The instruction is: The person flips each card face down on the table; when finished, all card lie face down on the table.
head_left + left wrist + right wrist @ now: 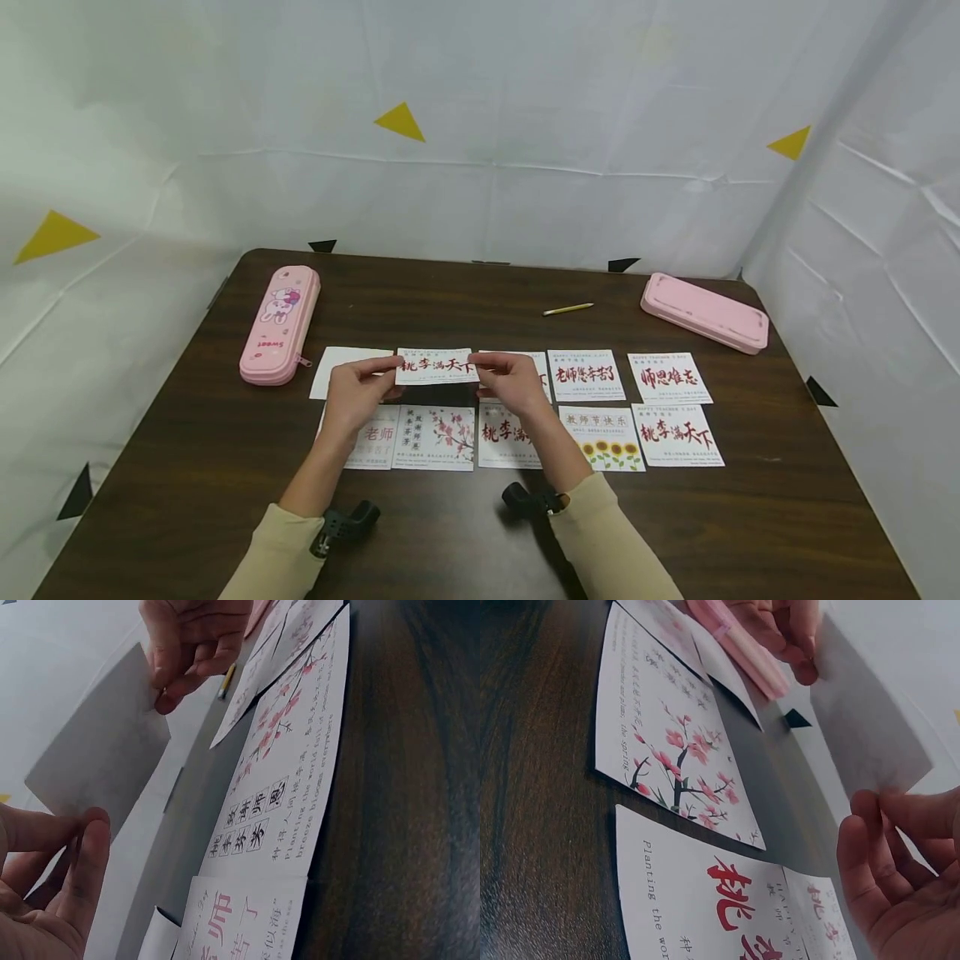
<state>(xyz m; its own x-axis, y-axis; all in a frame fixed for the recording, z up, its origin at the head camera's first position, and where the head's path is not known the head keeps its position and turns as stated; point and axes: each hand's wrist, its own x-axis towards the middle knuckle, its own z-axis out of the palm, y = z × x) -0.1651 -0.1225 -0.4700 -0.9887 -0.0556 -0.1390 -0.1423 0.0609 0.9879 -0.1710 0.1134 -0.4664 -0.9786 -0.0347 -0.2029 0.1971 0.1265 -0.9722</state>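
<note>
A white greeting card (pixel 437 367) with red Chinese characters is held up off the table between both hands. My left hand (pixel 358 392) pinches its left edge between thumb and fingers, and my right hand (pixel 516 385) pinches the right edge. Both wrist views show the plain pale back of the card (pixel 105 742). Below it on the table lies a card with pink blossom branches (pixel 433 438). A card with red lettering (pixel 504 433) is partly covered by the right forearm. Under the left hand a card reading in pale red (pixel 372 442) is partly hidden.
More cards lie in two rows, among them a sunflower card (pixel 602 437) and a blank-looking white card (pixel 337 362). A pink pencil case (pixel 280 325) stands at the left, another pink case (pixel 705 312) at the right. A yellow pencil (pixel 568 309) lies behind the cards.
</note>
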